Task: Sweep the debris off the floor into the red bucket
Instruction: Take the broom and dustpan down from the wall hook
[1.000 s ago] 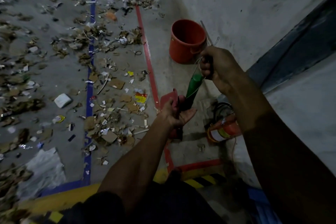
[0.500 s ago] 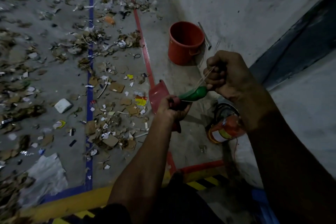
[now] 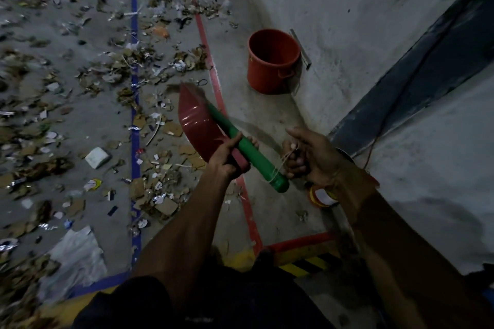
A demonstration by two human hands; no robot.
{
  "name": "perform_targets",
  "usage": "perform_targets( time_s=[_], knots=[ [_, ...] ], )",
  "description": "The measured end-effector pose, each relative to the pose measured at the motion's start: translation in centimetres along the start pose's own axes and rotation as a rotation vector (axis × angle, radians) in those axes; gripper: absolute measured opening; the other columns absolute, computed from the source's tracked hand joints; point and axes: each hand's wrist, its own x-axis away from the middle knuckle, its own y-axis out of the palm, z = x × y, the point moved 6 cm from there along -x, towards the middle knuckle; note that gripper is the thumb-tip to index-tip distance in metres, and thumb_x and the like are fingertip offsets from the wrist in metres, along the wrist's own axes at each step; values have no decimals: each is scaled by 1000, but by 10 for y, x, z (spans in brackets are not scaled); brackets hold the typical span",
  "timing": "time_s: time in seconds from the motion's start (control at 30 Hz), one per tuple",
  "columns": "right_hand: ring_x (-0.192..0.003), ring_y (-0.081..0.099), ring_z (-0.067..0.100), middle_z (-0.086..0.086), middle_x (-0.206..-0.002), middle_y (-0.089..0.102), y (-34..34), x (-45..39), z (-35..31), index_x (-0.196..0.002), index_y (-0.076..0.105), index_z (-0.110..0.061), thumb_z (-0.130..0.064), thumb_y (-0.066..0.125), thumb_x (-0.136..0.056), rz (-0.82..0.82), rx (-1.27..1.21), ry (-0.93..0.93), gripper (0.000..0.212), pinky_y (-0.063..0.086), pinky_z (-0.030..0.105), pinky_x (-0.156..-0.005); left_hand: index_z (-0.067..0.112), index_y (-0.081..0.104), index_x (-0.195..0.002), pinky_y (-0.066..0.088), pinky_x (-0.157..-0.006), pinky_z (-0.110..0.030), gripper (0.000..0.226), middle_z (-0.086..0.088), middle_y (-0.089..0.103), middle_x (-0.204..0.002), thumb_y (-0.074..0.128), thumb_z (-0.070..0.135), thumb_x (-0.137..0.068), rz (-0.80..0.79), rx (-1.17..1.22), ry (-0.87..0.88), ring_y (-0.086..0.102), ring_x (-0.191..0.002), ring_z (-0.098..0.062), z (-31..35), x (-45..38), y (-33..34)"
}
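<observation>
L hand (image 3: 227,160) now grips red plastic dustpan w/ green handle (image 3: 250,153), swung level; R hand (image 3: 307,157) pinches its string (image 3: 280,165). Sweeping not begun.

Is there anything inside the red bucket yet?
The red bucket stands upright by the wall, and only the upper inner wall shows, bare and dark. Its bottom is hidden by the near rim and shadow, so I cannot tell if anything lies there.
</observation>
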Motion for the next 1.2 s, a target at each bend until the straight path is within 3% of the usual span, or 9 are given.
perform_targets(
  time_s=[0.13,0.23,0.3,0.4,0.53,0.67,0.87,1.07,1.2],
  knots=[
    [-41,50,18,10,-47,57,-5,-4,41,-50,68,-6,-40,33,-100,43,6,114,70,42,23,-46,-1,61,-86,60,-63,-34,19,-13,68,-73,56,14,-96,-25,-57,71,69,-62,-24,12,3,-18],
    [-54,61,19,11,-64,66,-2,-3,58,-74,72,1,-17,43,-98,23,-17,171,41,53,26,-52,1,59,-89,61,-67,-33,17,-11,65,-77,51,12,-97,-91,-52,113,69,-65,-22,19,10,-24],
    [-57,61,16,7,-68,65,2,-3,65,-88,65,-3,-27,55,-93,3,-11,235,27,56,30,-55,2,59,-90,60,-71,-32,15,-10,65,-77,51,13,-96,-137,-75,124,68,-68,-21,22,14,-26],
    [-59,57,17,7,-77,60,7,-9,76,-98,61,-8,-53,58,-85,4,11,335,47,56,31,-51,4,57,-95,59,-75,-32,13,-8,62,-84,53,15,-90,-200,-127,150,66,-73,-20,28,18,-24],
    [-58,56,15,8,-84,57,18,-23,78,-101,60,-12,-42,56,-97,27,456,293,30,49,28,-50,5,56,-100,59,-77,-34,17,-7,62,-87,54,14,-86,-269,-158,178,67,-76,-21,32,22,-19],
    [-81,63,22,13,-100,65,27,-36,75,-110,58,-9,-39,65,-91,106,668,157,36,50,29,-60,6,55,-103,59,-77,-34,17,-6,67,-85,52,13,-88,-305,-198,198,69,-78,-21,36,23,-16],
    [-86,62,25,11,-93,62,34,-52,81,-104,59,-8,-13,73,-77,237,672,151,31,51,34,-71,7,58,-105,58,-77,-33,14,-10,73,-93,48,11,-96,-299,-283,186,72,-88,-23,36,21,-18],
    [-65,52,21,12,-78,53,38,-62,98,-108,57,-3,-8,62,-80,415,433,173,29,38,26,-56,8,60,-109,58,-81,-36,20,-10,71,-110,47,19,-97,-301,-339,147,68,-102,-24,31,16,-26],
    [-66,50,22,11,-79,53,39,-62,114,-107,58,-2,-12,61,-84,440,398,199,25,36,27,-58,15,63,-104,54,-84,-35,19,-2,71,-98,48,25,-99,-183,-399,120,65,-92,-20,25,16,-50]
  ],
)
